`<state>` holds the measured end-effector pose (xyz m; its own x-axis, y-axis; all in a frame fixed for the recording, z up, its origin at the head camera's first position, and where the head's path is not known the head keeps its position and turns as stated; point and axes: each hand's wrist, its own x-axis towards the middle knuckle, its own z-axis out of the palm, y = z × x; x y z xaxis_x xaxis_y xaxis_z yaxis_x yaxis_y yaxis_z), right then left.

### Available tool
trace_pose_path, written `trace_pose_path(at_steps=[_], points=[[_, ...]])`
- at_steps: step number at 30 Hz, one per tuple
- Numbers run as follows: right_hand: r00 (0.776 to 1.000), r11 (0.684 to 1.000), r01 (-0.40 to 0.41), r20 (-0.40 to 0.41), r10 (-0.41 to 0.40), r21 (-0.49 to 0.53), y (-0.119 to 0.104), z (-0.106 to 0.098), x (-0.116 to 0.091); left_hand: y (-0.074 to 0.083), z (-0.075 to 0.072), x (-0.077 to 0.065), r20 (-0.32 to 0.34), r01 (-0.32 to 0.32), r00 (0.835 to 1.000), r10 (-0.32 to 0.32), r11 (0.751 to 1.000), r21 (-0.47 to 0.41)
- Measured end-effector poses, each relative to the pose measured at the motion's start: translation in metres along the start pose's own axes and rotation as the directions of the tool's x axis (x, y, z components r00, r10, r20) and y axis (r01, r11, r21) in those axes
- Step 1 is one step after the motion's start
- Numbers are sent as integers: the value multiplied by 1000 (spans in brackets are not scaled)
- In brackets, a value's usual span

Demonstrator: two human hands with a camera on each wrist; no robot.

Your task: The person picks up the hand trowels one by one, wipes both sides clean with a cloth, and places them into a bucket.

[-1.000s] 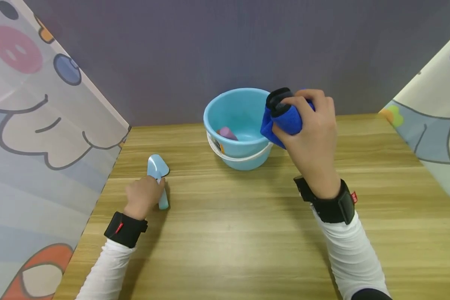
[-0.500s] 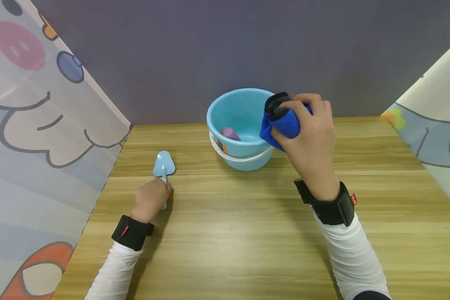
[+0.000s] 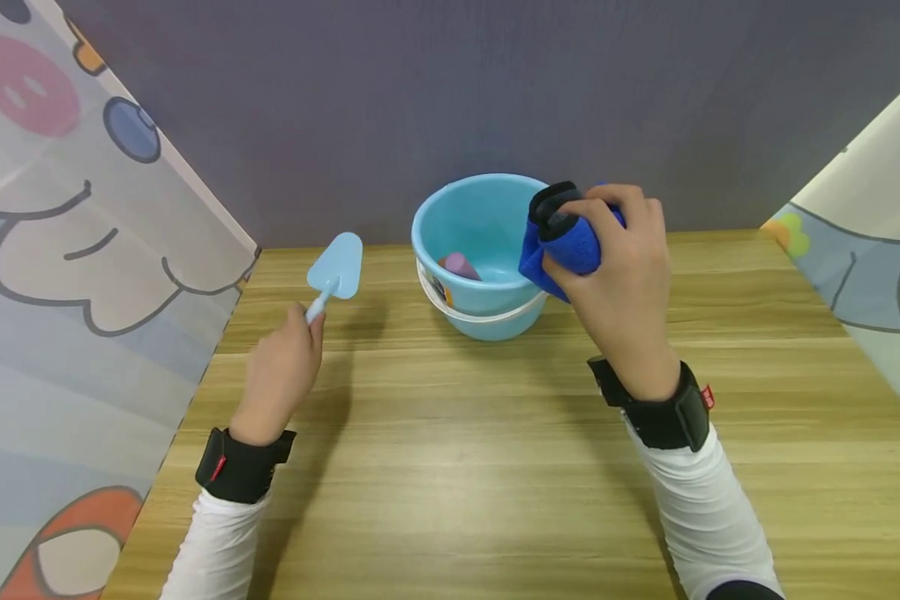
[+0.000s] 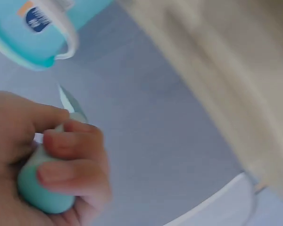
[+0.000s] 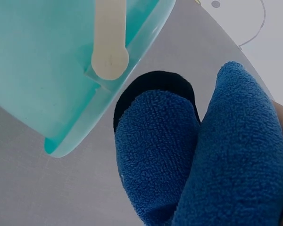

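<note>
My left hand (image 3: 281, 375) grips the handle of a light blue toy shovel (image 3: 337, 265), holding it above the table with the blade pointing forward. In the left wrist view, the fingers curl round the rounded turquoise handle (image 4: 47, 188). My right hand (image 3: 630, 275) holds a bunched blue terry cloth (image 3: 576, 248) with black trim, beside the bucket's right rim. The cloth's folds (image 5: 231, 155) fill much of the right wrist view. A light blue bucket (image 3: 495, 200) stands upright between the hands, its white handle (image 3: 487, 317) lowered at the front.
Inside the bucket lie a purple piece (image 3: 461, 266) and something brownish, partly hidden by the rim. Behind the wooden table (image 3: 450, 467) rises a dark grey wall (image 3: 435, 100). Cartoon-printed panels border the left (image 3: 37, 358) and right (image 3: 885, 258) sides.
My left hand has raised the toy shovel off the table, after shifting it slightly right, and moved it forward. The right hand and its blue cloth have barely moved.
</note>
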<state>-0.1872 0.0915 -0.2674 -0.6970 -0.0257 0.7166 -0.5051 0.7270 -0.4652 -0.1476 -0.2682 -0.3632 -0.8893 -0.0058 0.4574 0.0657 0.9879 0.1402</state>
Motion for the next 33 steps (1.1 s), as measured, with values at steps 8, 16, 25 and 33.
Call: trace_pose_path(at_steps=[8, 16, 25, 33], points=[[995, 995, 97, -32, -96, 26, -1, 1, -1, 28, -39, 18, -106, -34, 994, 30, 999, -40], [983, 980, 153, -124, -137, 125, -5, 1, -4, 66, -63, 37, -96, -112, 990, 104, 991, -76], [941, 926, 328, -156, -301, 189, -13, 7, -8, 98, -57, 52, -169, -260, 952, 255, 966, -9], [896, 895, 441, -83, -436, 58, -14, 23, -9, 110, -45, 56, -190, -368, 914, 358, 930, -17]])
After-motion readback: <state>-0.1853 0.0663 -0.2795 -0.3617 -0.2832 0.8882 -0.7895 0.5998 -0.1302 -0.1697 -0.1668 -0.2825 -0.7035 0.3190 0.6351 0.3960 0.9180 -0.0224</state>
